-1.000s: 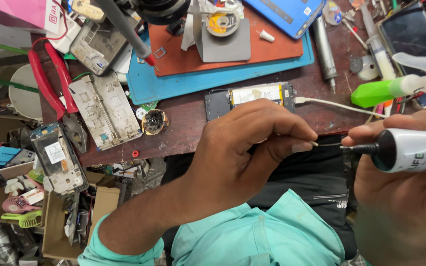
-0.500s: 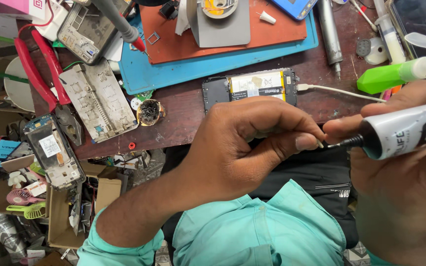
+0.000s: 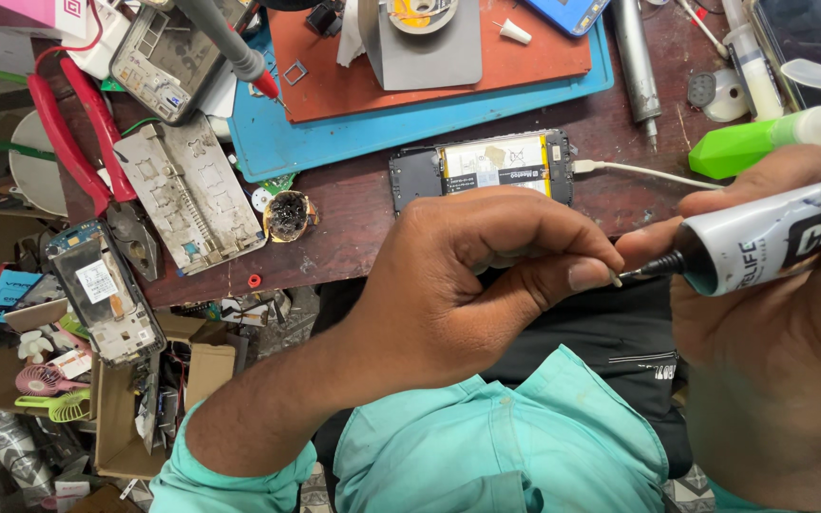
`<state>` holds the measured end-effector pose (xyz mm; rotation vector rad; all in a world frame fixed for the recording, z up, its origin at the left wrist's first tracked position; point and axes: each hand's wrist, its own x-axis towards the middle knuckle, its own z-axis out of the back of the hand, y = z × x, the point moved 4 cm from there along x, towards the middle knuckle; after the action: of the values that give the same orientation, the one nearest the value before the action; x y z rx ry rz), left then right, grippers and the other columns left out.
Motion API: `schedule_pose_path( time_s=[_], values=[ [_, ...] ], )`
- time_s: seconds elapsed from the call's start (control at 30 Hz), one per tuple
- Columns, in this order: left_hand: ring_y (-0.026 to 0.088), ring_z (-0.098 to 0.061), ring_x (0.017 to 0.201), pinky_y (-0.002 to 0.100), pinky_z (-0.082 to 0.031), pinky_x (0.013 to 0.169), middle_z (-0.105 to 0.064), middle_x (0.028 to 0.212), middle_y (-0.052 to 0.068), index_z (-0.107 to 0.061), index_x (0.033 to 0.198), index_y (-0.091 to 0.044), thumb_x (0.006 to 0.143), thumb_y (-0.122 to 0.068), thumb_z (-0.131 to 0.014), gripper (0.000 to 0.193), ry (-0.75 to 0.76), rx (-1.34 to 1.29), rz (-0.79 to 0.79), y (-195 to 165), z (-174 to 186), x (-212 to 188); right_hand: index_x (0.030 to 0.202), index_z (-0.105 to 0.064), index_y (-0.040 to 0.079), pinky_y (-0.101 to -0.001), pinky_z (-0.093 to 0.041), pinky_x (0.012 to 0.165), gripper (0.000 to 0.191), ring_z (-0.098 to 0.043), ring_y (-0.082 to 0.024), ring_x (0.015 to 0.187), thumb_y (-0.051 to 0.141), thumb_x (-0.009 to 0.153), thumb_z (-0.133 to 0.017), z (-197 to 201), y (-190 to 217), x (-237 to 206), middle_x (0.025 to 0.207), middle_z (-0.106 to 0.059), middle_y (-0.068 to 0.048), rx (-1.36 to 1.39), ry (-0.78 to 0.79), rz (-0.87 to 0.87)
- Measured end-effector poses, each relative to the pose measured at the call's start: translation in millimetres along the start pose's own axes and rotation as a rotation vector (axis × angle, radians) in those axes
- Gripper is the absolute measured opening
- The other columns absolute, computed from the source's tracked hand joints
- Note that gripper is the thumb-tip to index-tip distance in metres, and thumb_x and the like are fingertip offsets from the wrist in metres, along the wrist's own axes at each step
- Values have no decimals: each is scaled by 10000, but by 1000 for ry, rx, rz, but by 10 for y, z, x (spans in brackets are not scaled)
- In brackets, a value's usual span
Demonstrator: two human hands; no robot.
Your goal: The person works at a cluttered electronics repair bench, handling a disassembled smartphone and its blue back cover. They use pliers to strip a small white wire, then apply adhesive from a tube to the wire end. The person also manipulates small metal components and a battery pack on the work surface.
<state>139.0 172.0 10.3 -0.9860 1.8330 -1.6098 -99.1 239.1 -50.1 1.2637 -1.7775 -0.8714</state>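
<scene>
Item: glue tube [image 3: 772,237], white and black with a thin black nozzle, lying nearly level at the right of the head view, above the person's lap and just off the near edge of the workbench [image 3: 353,228].

Right hand [image 3: 772,323]: wrapped around the tube's body, fingers over it and thumb near the nozzle end, grasping it firmly.

Left hand [image 3: 467,285]: fingers curled, thumb and forefinger pinched together at the nozzle tip, where a very small pale piece shows between them; what it is cannot be told.

On the bench, just beyond the left hand: an opened phone [image 3: 482,166] with its battery bared and a white cable plugged into its right end.

Further back: a blue mat [image 3: 353,133] carrying an orange-red mat [image 3: 534,57].

Left side: a grey phone frame [image 3: 187,195], red-handled pliers [image 3: 83,133], and a second stripped phone [image 3: 102,290] over open cardboard boxes.

Right side: a green spray bottle [image 3: 748,147] just above the right hand, and a metal pen-shaped tool [image 3: 634,66].

Foreground: teal sleeves and dark trousers.
</scene>
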Motion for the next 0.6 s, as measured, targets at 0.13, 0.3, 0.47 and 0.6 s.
schedule_pose_path(
  time_s=[0.13,0.3,0.47,0.6],
  values=[
    [16,-672,945,190,-596,840,-736,1014,43,-720,1117,22,1088,-33,-706,64,1,-26,-2,-6,2,-5,1413,-433,89,-558,-569,866,294,-681,-300,987,336,1274,-352,-11,-2,4,1045,-571,-174,-10,11,3],
    [13,-665,923,186,-590,816,-738,1004,40,-724,1110,14,1084,-37,-713,58,0,17,-16,-19,8,-8,1407,-434,89,-557,-577,868,295,-684,-301,980,339,1273,-353,-27,-11,12,1041,-575,-178,-16,17,2],
    [16,-665,914,186,-584,806,-740,991,42,-728,1103,12,1074,-37,-719,58,-7,37,-16,-26,11,-5,1402,-432,86,-554,-579,867,296,-688,-305,972,340,1272,-352,-30,-11,6,1037,-579,-186,-14,16,4],
    [20,-673,933,190,-596,833,-739,1001,43,-725,1106,14,1077,-37,-716,60,-8,15,-13,-17,7,-10,1397,-431,84,-552,-581,866,297,-692,-309,966,341,1271,-351,-34,-10,17,1033,-583,-192,-14,20,8]
  ],
)
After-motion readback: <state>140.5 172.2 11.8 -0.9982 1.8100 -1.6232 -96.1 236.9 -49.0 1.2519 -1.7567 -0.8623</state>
